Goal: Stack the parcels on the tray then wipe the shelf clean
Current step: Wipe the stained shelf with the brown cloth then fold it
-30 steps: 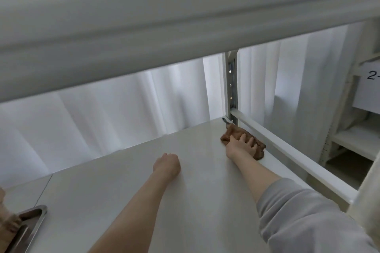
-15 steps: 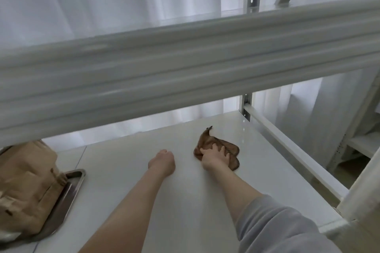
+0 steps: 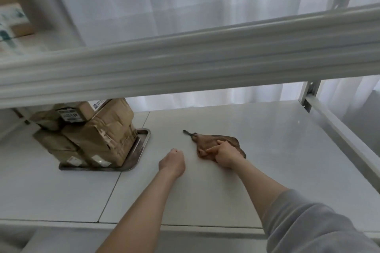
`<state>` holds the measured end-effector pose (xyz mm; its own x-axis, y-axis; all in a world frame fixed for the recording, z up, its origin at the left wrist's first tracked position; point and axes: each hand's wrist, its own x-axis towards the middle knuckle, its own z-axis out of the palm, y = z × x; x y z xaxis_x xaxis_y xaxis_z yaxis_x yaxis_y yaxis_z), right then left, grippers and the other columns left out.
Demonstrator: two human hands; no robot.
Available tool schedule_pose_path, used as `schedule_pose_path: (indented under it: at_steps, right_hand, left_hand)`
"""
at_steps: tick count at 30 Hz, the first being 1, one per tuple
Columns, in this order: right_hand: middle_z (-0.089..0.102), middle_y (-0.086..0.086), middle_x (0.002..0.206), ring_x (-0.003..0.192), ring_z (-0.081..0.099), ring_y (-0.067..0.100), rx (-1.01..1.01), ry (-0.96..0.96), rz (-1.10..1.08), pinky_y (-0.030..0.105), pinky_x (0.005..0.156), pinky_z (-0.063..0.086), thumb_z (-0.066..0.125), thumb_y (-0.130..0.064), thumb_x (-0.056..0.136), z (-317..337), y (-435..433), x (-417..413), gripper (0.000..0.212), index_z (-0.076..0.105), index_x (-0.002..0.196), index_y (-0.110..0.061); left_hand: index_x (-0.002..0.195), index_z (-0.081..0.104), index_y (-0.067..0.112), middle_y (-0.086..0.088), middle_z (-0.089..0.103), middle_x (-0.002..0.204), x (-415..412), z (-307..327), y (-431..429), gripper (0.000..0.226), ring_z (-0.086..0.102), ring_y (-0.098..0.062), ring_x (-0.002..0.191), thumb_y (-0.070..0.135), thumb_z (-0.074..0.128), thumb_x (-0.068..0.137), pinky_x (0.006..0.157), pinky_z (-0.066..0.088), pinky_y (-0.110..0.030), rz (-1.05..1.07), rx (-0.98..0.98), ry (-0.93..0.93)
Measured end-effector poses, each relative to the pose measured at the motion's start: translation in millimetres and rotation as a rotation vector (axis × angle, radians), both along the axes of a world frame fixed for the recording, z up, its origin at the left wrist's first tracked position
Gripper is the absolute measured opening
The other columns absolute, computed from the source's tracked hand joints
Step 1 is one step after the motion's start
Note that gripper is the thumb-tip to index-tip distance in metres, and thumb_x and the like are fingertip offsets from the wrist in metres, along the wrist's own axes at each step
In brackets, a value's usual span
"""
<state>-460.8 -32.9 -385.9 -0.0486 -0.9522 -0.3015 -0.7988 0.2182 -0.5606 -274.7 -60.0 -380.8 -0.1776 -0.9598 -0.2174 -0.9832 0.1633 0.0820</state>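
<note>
Several brown paper parcels (image 3: 102, 131) stand stacked on a metal tray (image 3: 141, 146) at the left of the white shelf (image 3: 267, 139). A brown cloth (image 3: 213, 141) lies flat on the shelf right of centre, one thin corner trailing to the far left. My right hand (image 3: 226, 155) lies on the cloth's near edge, its fingers curled into the fabric. My left hand (image 3: 172, 160) rests on the bare shelf as a fist, a short way left of the cloth, holding nothing.
The front beam of the upper shelf (image 3: 185, 63) crosses the view above my hands. A white side rail (image 3: 339, 127) and an upright post (image 3: 308, 92) bound the shelf on the right. More boxes (image 3: 12, 16) sit on the upper shelf at far left. Curtains hang behind.
My right hand has dragged the cloth from the far right corner leftward and toward me. My view has pulled back, bringing the tray of parcels into sight. The left fist stayed put.
</note>
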Motion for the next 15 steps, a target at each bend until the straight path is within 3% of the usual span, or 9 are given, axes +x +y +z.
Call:
schedule_pose_path:
  at_steps: [4, 6, 9, 12, 15]
  right_hand:
    - [0.001, 0.003, 0.163, 0.149, -0.007, 0.029, 0.061, 0.122, -0.176, 0.052, 0.119, -0.004, 0.035, -0.031, 0.101, -0.3, -10.9, 31.7, 0.044, 0.037, 0.142, -0.048]
    - [-0.005, 0.004, 0.163, 0.148, -0.012, 0.032, 0.092, 0.131, -0.164, 0.056, 0.117, -0.007, 0.033, -0.028, 0.102, -2.8, -19.8, 57.6, 0.047, 0.031, 0.145, -0.048]
    - [-0.006, 0.005, 0.162, 0.148, -0.013, 0.032, 0.094, 0.140, -0.072, 0.056, 0.116, -0.009, 0.035, -0.026, 0.101, -4.5, -29.3, 96.5, 0.049, 0.032, 0.144, -0.050]
    - [-0.004, 0.005, 0.163, 0.148, -0.012, 0.031, 0.089, 0.111, 0.044, 0.055, 0.116, -0.010, 0.037, -0.035, 0.101, -7.6, -39.7, 140.4, 0.042, 0.038, 0.140, -0.051]
    - [-0.001, 0.005, 0.163, 0.148, -0.011, 0.029, 0.084, 0.068, 0.179, 0.053, 0.116, -0.011, 0.038, -0.050, 0.099, -6.8, -41.1, 184.3, 0.037, 0.045, 0.135, -0.053]
  left_hand:
    - [0.137, 0.045, 0.012, -0.004, 0.037, 0.146, 39.9, 2.0, 0.5, 0.048, 0.044, -0.024, 0.130, 0.004, 0.030, 0.092, 0.100, 0.041, -0.038, 0.021, -0.054, 0.056]
    - [0.135, 0.046, 0.012, -0.004, 0.039, 0.144, 65.9, 2.6, -2.3, 0.047, 0.045, -0.024, 0.130, 0.004, 0.032, 0.092, 0.102, 0.041, -0.038, 0.060, -0.074, 0.080]
    - [0.128, 0.053, 0.010, -0.005, 0.046, 0.139, 101.9, 2.3, -6.3, 0.041, 0.048, -0.027, 0.126, 0.006, 0.035, 0.091, 0.101, 0.043, -0.036, 0.122, -0.105, 0.134]
    - [0.121, 0.055, 0.010, -0.006, 0.052, 0.132, 131.3, -0.5, -7.5, 0.034, 0.054, -0.029, 0.117, 0.009, 0.038, 0.092, 0.091, 0.045, -0.037, 0.177, -0.077, 0.180]
    - [0.127, 0.051, 0.013, -0.005, 0.052, 0.135, 149.7, -3.2, -7.1, 0.038, 0.054, -0.028, 0.118, 0.009, 0.040, 0.091, 0.094, 0.045, -0.037, 0.201, -0.051, 0.202]
